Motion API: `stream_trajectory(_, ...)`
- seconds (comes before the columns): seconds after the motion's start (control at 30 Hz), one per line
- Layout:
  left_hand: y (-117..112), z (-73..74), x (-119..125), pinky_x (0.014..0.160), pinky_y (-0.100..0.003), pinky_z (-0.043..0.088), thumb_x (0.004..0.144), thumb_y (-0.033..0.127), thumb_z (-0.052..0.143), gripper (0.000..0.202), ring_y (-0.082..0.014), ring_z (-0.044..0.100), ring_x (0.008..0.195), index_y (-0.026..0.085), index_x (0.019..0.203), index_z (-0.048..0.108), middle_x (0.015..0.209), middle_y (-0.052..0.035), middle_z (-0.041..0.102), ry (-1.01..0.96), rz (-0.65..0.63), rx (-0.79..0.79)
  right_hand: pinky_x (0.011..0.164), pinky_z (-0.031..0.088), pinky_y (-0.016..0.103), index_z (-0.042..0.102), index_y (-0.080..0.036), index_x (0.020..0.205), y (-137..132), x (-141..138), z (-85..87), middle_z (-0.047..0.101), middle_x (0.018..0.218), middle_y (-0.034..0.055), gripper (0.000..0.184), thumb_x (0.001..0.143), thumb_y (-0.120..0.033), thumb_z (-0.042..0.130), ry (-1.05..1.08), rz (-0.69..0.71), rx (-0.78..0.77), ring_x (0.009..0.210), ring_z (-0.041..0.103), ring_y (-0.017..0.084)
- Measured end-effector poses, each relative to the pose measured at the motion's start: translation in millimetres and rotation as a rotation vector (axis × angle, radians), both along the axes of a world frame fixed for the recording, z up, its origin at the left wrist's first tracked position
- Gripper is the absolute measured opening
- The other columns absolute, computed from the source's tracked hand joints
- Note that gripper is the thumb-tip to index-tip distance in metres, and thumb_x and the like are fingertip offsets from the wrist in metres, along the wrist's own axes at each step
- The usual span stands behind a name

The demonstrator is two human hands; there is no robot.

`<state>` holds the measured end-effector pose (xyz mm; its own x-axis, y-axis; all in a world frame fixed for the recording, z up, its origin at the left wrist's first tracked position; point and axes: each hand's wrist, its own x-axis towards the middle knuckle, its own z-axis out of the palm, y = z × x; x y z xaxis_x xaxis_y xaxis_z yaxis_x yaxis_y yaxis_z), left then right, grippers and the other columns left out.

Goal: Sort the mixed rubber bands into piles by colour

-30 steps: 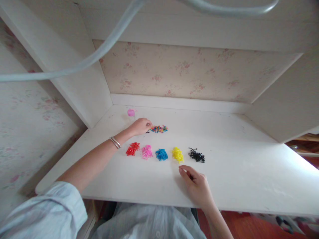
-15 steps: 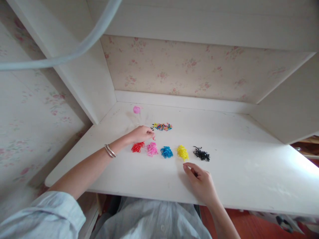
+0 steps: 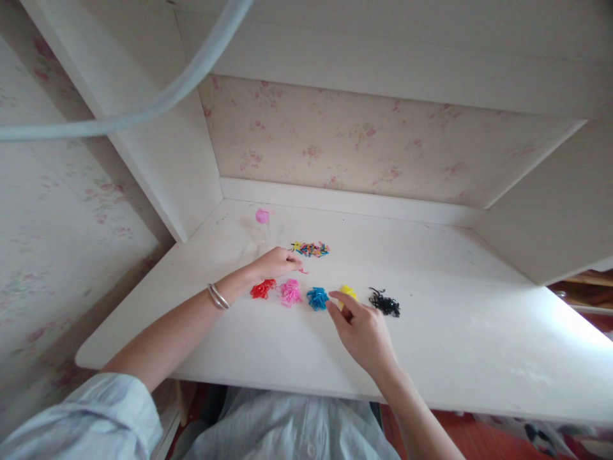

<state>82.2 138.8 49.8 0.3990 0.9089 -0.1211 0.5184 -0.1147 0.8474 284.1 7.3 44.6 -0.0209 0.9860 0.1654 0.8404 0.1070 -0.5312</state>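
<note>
Small sorted heaps lie in a row on the white desk (image 3: pixel 454 345): a red heap (image 3: pixel 263 289), a pink heap (image 3: pixel 290 292), a blue heap (image 3: pixel 317 298), a yellow heap (image 3: pixel 348 292) and a black heap (image 3: pixel 384 303). Behind them sits a mixed multicoloured heap (image 3: pixel 311 248). My left hand (image 3: pixel 276 262) hovers above the pink heap, fingertips pinched on a tiny red piece (image 3: pixel 303 271). My right hand (image 3: pixel 360 331) reaches over the yellow heap and partly hides it; its fingers are curled, and what they hold is not visible.
A small pink object (image 3: pixel 262 215) lies at the back left of the desk. White shelf walls close in on the left (image 3: pixel 158 153) and right, with floral wallpaper behind. A pale tube (image 3: pixel 143 112) hangs across the upper left.
My left hand drew back from the mixed heap toward the pink heap with a small piece. My right hand moved forward from the desk's front to the yellow heap.
</note>
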Motion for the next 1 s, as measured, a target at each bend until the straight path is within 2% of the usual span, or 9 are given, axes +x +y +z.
stream_trajectory(0.13, -7.9, 3.2, 0.4, 0.069, -0.023, 0.041, 0.072, 0.041, 0.057, 0.031, -0.0156, 0.060, 0.075, 0.017, 0.083, 0.073, 0.080, -0.0002, 0.070, -0.069, -0.009, -0.023, 0.058, 0.034, 0.023, 0.057, -0.034, 0.118, 37.8, -27.2, 22.3, 0.069, 0.077, 0.0001, 0.036, 0.087, -0.045, 0.042, -0.273, 0.031, -0.050, 0.066, 0.061, 0.016)
stream_trajectory(0.27, -15.7, 2.3, -4.4, 0.066, -0.024, 0.042, 0.073, 0.047, 0.056, 0.038, -0.0165, 0.061, 0.075, 0.016, 0.087, 0.072, 0.082, -0.0014, 0.071, -0.119, 0.013, -0.044, 0.058, 0.033, 0.024, 0.062, -0.034, 0.108, 57.8, -40.1, 22.3, 0.071, 0.084, 0.0005, 0.032, 0.091, -0.043, 0.036, -0.359, 0.081, -0.042, 0.073, 0.063, 0.017)
stream_trajectory(0.37, -17.6, -0.9, -9.5, 0.070, -0.023, 0.043, 0.074, 0.046, 0.055, 0.037, -0.0161, 0.061, 0.079, 0.017, 0.088, 0.071, 0.086, -0.0013, 0.070, -0.161, 0.033, -0.040, 0.058, 0.031, 0.023, 0.067, -0.031, 0.094, 62.0, -42.5, 17.9, 0.071, 0.085, 0.0009, 0.038, 0.094, -0.042, 0.031, -0.368, 0.105, -0.038, 0.074, 0.063, 0.016)
stream_trajectory(0.43, -17.2, -3.8, -13.2, 0.071, -0.024, 0.043, 0.075, 0.045, 0.054, 0.036, -0.0163, 0.061, 0.080, 0.016, 0.087, 0.071, 0.085, -0.0019, 0.070, -0.175, 0.054, -0.035, 0.057, 0.031, 0.023, 0.068, -0.031, 0.092, 63.5, -43.5, 16.2, 0.071, 0.085, 0.0009, 0.038, 0.093, -0.043, 0.031, -0.368, 0.118, -0.037, 0.074, 0.063, 0.016)
stream_trajectory(0.6, -17.9, -9.3, -24.8, 0.066, -0.024, 0.042, 0.075, 0.046, 0.054, 0.037, -0.0160, 0.059, 0.074, 0.014, 0.086, 0.069, 0.078, -0.0028, 0.067, -0.176, 0.109, -0.021, 0.060, 0.032, 0.023, 0.067, -0.034, 0.098, 69.5, -51.7, 15.5, 0.071, 0.088, 0.0014, 0.036, 0.093, -0.043, 0.033, -0.359, 0.143, -0.052, 0.077, 0.063, 0.017)
stream_trajectory(0.83, -25.1, -6.6, -53.0, 0.051, -0.022, 0.031, 0.075, 0.049, 0.053, 0.037, -0.0109, 0.046, 0.055, 0.014, 0.072, 0.065, 0.056, 0.0042, 0.052, -0.118, 0.213, 0.014, 0.063, 0.035, 0.023, 0.067, -0.034, 0.103, 79.3, -70.6, 13.8, 0.071, 0.090, 0.0016, 0.036, 0.092, -0.045, 0.034, -0.365, 0.193, -0.109, 0.079, 0.063, 0.017)
stream_trajectory(1.0, -36.2, 2.0, -77.8, 0.054, -0.022, 0.034, 0.077, 0.050, 0.051, 0.039, -0.0131, 0.051, 0.062, 0.014, 0.082, 0.067, 0.064, 0.0017, 0.059, -0.108, 0.286, 0.025, 0.067, 0.037, 0.024, 0.064, -0.036, 0.109, 87.2, -88.7, 14.0, 0.070, 0.091, 0.0011, 0.039, 0.092, -0.046, 0.030, -0.358, 0.261, -0.105, 0.082, 0.063, 0.017)
